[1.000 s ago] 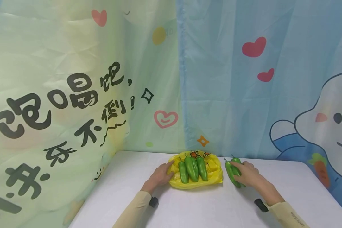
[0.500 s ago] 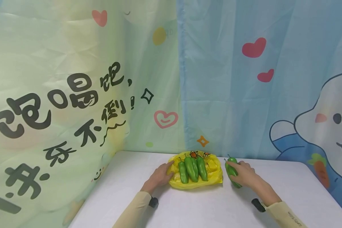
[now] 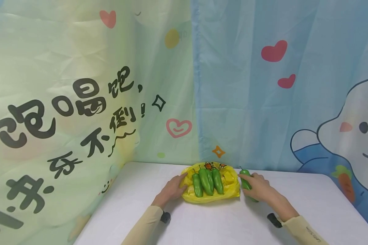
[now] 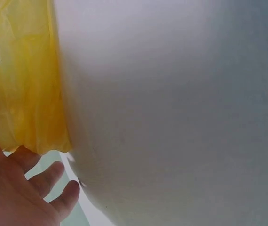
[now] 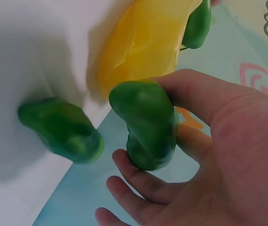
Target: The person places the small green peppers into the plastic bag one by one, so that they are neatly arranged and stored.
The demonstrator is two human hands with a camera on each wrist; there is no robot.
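Observation:
A yellow plastic bag [image 3: 232, 190] lies spread open on the table, with several green peppers [image 3: 206, 182] side by side on it. My left hand [image 3: 171, 188] holds the bag at its left rim; the left wrist view has the yellow plastic [image 4: 28, 84] between thumb and fingers. Just right of the bag, my right hand [image 3: 259, 187] pinches a green pepper [image 5: 145, 122] between thumb and fingers. Another green pepper [image 5: 63, 129] shows apart from that hand in the right wrist view; in the head view it is mostly hidden behind the hand.
The white table [image 3: 214, 224] ends at the back against a printed curtain [image 3: 227, 102]. A dark strap piece [image 3: 165, 217] sits at the left wrist, another dark piece [image 3: 274, 220] at the right wrist.
My right hand has moved left toward the bag, bringing a pepper with it over and past the other loose one. The left hand and the bag have stayed in place.

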